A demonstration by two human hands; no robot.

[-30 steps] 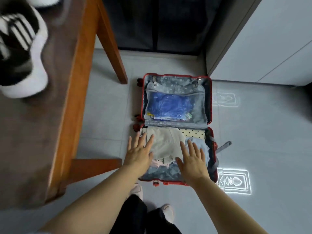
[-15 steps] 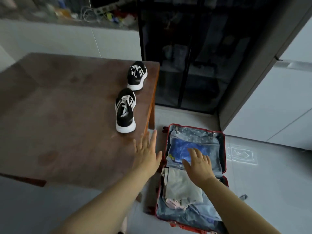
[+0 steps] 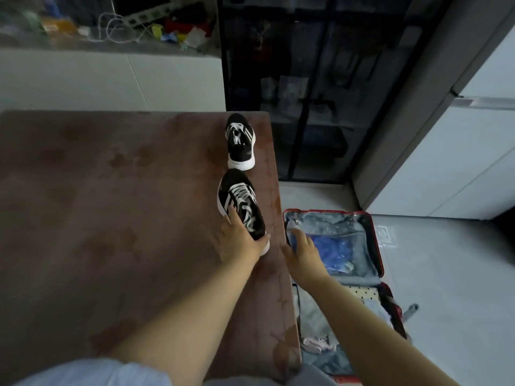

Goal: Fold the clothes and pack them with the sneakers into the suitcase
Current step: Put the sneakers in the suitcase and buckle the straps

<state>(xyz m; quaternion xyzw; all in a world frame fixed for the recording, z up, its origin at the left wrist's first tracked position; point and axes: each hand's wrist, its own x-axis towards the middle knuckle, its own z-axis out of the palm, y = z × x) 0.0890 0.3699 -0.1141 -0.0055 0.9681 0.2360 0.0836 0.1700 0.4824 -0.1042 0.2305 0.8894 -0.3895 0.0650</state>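
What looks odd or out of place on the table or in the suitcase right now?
Mostly the sneakers: both sit on the brown table, not on the floor. The near sneaker lies close to the table's right edge, under the left hand. The far sneaker stands untouched. The red suitcase looks tidy.

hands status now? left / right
Left hand: closing on the near sneaker at its heel, still on the table.
Right hand: open, empty, fingers spread.

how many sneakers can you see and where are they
2, both on the brown table near its right edge. The near sneaker has the left hand on its heel end; the far sneaker sits just beyond it, untouched. None shows in the suitcase.
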